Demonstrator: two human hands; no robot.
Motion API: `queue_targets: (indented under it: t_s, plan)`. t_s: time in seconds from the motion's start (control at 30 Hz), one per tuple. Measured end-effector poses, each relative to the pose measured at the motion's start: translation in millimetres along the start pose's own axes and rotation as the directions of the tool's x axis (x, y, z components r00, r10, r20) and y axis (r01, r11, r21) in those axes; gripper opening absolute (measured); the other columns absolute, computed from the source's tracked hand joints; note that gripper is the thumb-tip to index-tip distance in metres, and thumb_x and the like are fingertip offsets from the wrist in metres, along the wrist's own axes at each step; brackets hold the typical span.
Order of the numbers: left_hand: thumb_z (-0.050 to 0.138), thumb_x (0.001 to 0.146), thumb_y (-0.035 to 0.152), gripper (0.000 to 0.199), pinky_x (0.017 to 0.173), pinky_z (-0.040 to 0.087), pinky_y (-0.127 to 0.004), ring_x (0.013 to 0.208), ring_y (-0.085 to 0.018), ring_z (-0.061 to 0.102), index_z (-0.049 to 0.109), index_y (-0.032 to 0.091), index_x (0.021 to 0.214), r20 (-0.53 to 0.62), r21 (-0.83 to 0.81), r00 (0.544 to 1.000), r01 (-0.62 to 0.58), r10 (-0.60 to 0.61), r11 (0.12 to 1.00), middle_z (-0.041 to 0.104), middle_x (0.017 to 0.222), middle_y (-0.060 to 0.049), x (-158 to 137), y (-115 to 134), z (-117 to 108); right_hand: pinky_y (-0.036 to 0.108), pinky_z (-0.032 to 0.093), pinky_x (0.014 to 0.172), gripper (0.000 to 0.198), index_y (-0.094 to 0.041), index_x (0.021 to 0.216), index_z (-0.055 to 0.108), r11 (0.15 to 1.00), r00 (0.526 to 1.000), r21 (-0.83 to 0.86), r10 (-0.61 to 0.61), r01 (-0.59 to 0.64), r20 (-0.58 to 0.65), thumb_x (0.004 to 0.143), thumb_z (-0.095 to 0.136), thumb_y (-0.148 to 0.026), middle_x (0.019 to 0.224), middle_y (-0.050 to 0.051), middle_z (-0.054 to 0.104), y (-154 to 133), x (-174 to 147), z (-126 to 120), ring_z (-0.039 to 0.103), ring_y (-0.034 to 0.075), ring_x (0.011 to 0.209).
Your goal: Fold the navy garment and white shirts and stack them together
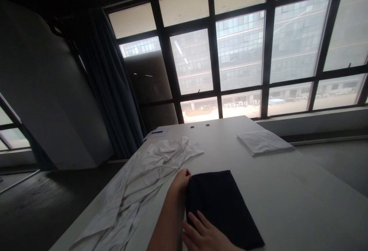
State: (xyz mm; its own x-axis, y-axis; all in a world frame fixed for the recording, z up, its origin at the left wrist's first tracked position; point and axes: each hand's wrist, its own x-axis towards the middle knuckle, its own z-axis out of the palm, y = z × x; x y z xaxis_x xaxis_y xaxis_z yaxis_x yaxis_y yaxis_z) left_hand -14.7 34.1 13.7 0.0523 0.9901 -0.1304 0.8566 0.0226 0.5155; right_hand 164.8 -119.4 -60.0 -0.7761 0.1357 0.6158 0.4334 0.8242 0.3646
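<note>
A dark, neatly folded cloth [220, 205] lies flat on the white table [301, 197] in front of me. At its far left corner is my left hand [181, 180], fingers curled and closed on the cloth's edge. My right hand [205, 235] rests palm down over the near left part of the same cloth, with its fingers stretched out and slightly apart. Just left of my left forearm spreads a crumpled white cloth [143, 178], loose and wrinkled; neither hand grips it.
A folded white cloth [263, 142] lies farther back on the right. A blue pen [157, 132] is on a sheet of paper [161, 134] at the far left. Two round holes pierce the table's far end. Beyond stand large windows [241, 51] and a blue curtain [112, 78].
</note>
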Motion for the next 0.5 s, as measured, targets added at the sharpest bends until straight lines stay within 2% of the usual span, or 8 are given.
queue_targets:
  t_s: [0.13,0.2,0.3,0.43,0.5]
  plan:
    - [0.063,0.098,0.038,0.024,0.087,0.054,-0.039,0.095,-0.02,0.066,0.066,0.016,0.107,-0.017,0.072,1.0,-0.008,0.009,0.997,0.069,0.106,-0.006,-5,10,-3,0.035,0.051,0.099,0.033,-0.026,0.13,0.06,0.996,0.989,-0.077,-0.047,0.037,-0.142,0.107,0.042,-0.04,0.144,-0.006,0.061,-9,-15,0,0.061,0.023,0.123]
    - [0.059,0.098,0.034,0.02,0.089,0.048,-0.037,0.098,-0.023,0.064,0.067,0.016,0.099,-0.056,0.113,0.998,-0.024,0.03,0.993,0.07,0.103,-0.008,-9,19,-4,0.031,0.052,0.097,0.032,-0.025,0.128,0.061,0.997,0.988,-0.056,-0.054,0.046,-0.143,0.107,0.042,-0.041,0.14,-0.007,0.064,-10,-20,2,0.062,0.02,0.122]
    - [0.051,0.099,0.036,0.023,0.096,0.041,-0.038,0.111,-0.027,0.06,0.068,0.019,0.101,-0.111,0.167,0.987,-0.094,0.113,0.981,0.069,0.113,-0.012,-14,39,0,0.03,0.053,0.095,0.032,-0.024,0.128,0.059,0.998,0.993,-0.009,-0.066,0.065,-0.102,0.107,0.043,-0.042,0.132,-0.007,0.069,-10,-22,6,0.064,0.019,0.118]
    - [0.052,0.099,0.043,0.025,0.099,0.038,-0.034,0.112,-0.024,0.06,0.069,0.026,0.103,-0.068,0.182,0.962,-0.25,0.265,0.951,0.07,0.114,-0.006,-20,66,16,0.031,0.053,0.094,0.034,-0.025,0.129,0.056,0.994,0.994,0.079,-0.068,0.074,-0.08,0.106,0.043,-0.046,0.126,-0.006,0.071,-10,-17,4,0.062,0.02,0.119]
    - [0.052,0.099,0.041,0.023,0.099,0.038,-0.033,0.112,-0.024,0.06,0.069,0.026,0.106,-0.059,0.179,0.952,-0.287,0.301,0.941,0.069,0.115,-0.006,-22,73,26,0.031,0.054,0.09,0.027,-0.026,0.118,0.059,0.991,0.997,0.129,-0.017,0.026,-0.077,0.105,0.045,-0.046,0.113,-0.006,0.074,-11,-13,-1,0.065,0.018,0.108]
